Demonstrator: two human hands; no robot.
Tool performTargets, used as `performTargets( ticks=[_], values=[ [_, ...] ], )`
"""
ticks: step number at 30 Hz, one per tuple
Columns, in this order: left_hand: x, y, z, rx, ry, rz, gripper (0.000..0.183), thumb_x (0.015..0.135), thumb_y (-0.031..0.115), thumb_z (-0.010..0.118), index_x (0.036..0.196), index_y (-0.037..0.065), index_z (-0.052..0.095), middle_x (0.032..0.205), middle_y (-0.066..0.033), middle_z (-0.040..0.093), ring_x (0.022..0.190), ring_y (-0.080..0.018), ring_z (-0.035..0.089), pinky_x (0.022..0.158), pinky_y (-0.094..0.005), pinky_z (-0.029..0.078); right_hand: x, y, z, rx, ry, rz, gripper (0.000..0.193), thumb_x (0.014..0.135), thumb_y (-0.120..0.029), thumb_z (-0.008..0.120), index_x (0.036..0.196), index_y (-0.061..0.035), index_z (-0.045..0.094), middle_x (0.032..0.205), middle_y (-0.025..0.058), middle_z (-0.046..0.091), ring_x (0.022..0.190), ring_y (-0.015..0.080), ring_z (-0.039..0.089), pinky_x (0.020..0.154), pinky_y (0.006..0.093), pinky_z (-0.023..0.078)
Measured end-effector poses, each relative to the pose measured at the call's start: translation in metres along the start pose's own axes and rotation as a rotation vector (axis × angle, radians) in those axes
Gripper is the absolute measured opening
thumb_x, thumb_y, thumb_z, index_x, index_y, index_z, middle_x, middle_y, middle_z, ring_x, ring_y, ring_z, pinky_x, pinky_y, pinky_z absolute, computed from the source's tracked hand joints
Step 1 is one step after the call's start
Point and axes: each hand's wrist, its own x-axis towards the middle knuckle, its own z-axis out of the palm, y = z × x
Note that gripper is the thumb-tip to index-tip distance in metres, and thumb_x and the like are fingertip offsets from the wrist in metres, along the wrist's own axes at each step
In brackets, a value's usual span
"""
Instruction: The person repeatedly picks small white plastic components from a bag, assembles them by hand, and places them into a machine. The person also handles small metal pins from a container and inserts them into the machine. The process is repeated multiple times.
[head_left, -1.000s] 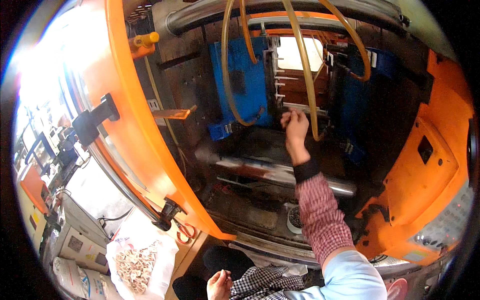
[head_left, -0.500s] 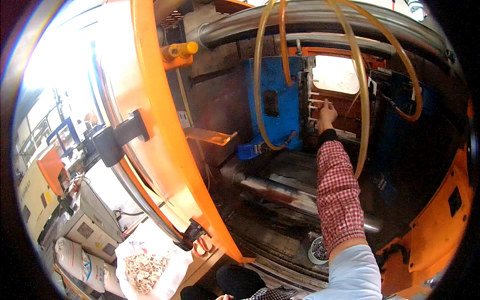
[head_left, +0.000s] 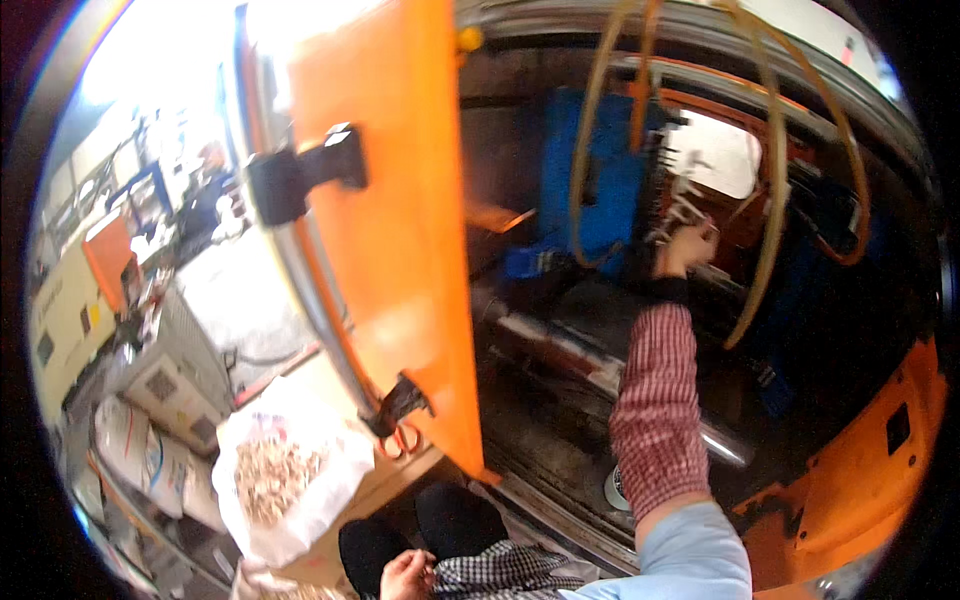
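Note:
My right hand (head_left: 685, 248) reaches into the machine with its fingers closed on a branched white plastic moulding (head_left: 686, 208). The moulding is blurred and stands beside the face of the blue mould half (head_left: 590, 175); whether it still touches that face I cannot tell. My right sleeve is red checked cloth over light blue. Down by my lap, my left hand (head_left: 408, 575) has its fingers curled in; anything within them is hidden. It rests close to a black-and-white checked cloth (head_left: 490, 568).
An orange door (head_left: 400, 250) with black handles stands left of the opening. Yellowish hoses (head_left: 775, 180) loop down around my reach. A white sack (head_left: 340, 455) of small pale pieces sits at lower left, beside orange-handled scissors (head_left: 400, 440). A small bowl (head_left: 615, 490) lies below my forearm.
My view has turned left and down. My right hand has closed on the white moulding, which now stands out from the blue mould half. More of my left hand shows.

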Motion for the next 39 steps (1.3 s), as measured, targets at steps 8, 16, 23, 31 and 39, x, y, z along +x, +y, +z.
performTargets(
  ticks=[8, 16, 23, 31, 39],
  values=[
    [-0.010, -0.007, -0.042, -0.160, 0.056, 0.070, 0.024, 0.093, 0.023, 0.050, 0.087, 0.001, 0.057, 0.067, 0.0008, 0.051, 0.055, -0.0052, 0.045, 0.049, -0.0166, 0.035, -0.283, -0.127, -0.336, 0.288, -1.195, -0.506, 0.017, 0.088, -0.012, 0.053, 0.079, 0.0014, 0.058, 0.084, 0.0134, 0.061, 0.068, 0.0197, 0.057, 0.060, 0.0280, 0.047],
    [-0.030, -0.020, -0.075, -0.306, 0.238, 0.174, 0.023, 0.091, 0.023, 0.054, 0.087, 0.001, 0.059, 0.065, 0.0017, 0.050, 0.052, -0.0043, 0.043, 0.046, -0.0167, 0.033, -0.503, -0.098, -0.317, 0.296, -1.849, 0.108, 0.016, 0.080, -0.012, 0.063, 0.091, -0.0003, 0.060, 0.082, 0.0161, 0.060, 0.073, 0.0323, 0.059, 0.063, 0.0378, 0.046],
    [-0.011, 0.002, -0.054, -0.284, 0.099, 0.265, 0.021, 0.093, 0.022, 0.051, 0.089, 0.002, 0.056, 0.062, 0.0028, 0.045, 0.048, -0.0049, 0.037, 0.043, -0.0183, 0.028, -0.398, -0.133, -0.350, 0.300, -2.300, -0.108, 0.017, 0.074, -0.015, 0.066, 0.084, -0.0018, 0.068, 0.077, 0.0146, 0.063, 0.071, 0.0298, 0.062, 0.065, 0.0347, 0.050],
    [0.016, 0.038, 0.090, -0.101, -0.467, 0.068, 0.026, 0.096, 0.020, 0.043, 0.083, 0.001, 0.053, 0.058, 0.0010, 0.041, 0.050, -0.0071, 0.032, 0.049, -0.0214, 0.030, -0.225, -0.137, -0.336, -0.019, -1.866, -0.112, 0.016, 0.075, -0.009, 0.065, 0.087, 0.0009, 0.066, 0.084, 0.0143, 0.066, 0.073, 0.0280, 0.064, 0.064, 0.0322, 0.051],
    [0.053, 0.068, 0.205, -0.108, -0.625, 0.117, 0.038, 0.094, 0.028, 0.048, 0.104, -0.009, 0.054, 0.056, 0.0023, 0.037, 0.052, -0.0067, 0.033, 0.050, -0.0211, 0.028, -0.122, -0.134, -0.255, -0.218, -1.440, -0.351, 0.008, 0.078, -0.004, 0.062, 0.081, 0.0028, 0.066, 0.078, 0.0153, 0.066, 0.071, 0.0203, 0.065, 0.064, 0.0298, 0.050]
  ],
)
